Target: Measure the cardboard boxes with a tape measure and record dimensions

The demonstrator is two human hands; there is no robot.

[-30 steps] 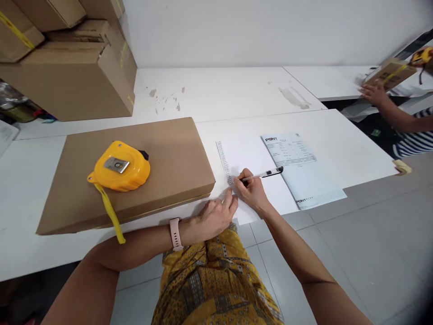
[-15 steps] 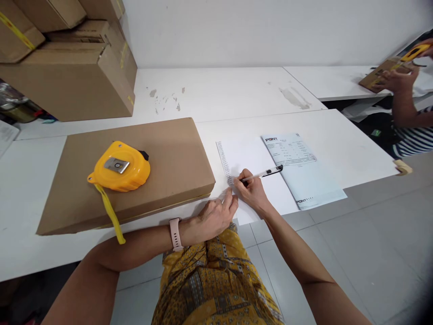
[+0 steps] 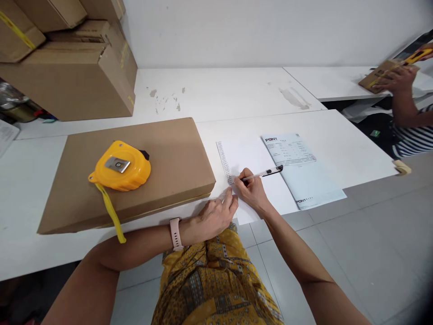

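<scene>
My right hand [image 3: 252, 189] is closed around a pen [image 3: 265, 173], its tip down on a white sheet of paper [image 3: 250, 153]. Along the sheet's left edge runs a narrow column of small handwriting [image 3: 223, 160], too fine to read. My left hand [image 3: 216, 215] rests at the sheet's lower left edge, fingers bent a little and apart, holding nothing. A pale blue printed form [image 3: 314, 180] lies over the right side of the sheet. To the left, a yellow tape measure [image 3: 137, 169] with a yellow strap sits on a flat cardboard box [image 3: 176, 149].
Cardboard boxes [image 3: 67, 81] are stacked at the back left of the white table [image 3: 219, 90]. At the far right, another person's hand [image 3: 399, 79] steadies a small box [image 3: 375, 79] beside a yellow tool [image 3: 417, 56]. A tan piece [image 3: 402, 168] sits at the table's right corner.
My hands, the pen and the papers look nearly unmoved. At the far right, the other person's yellow tool has shifted and tilted flatter.
</scene>
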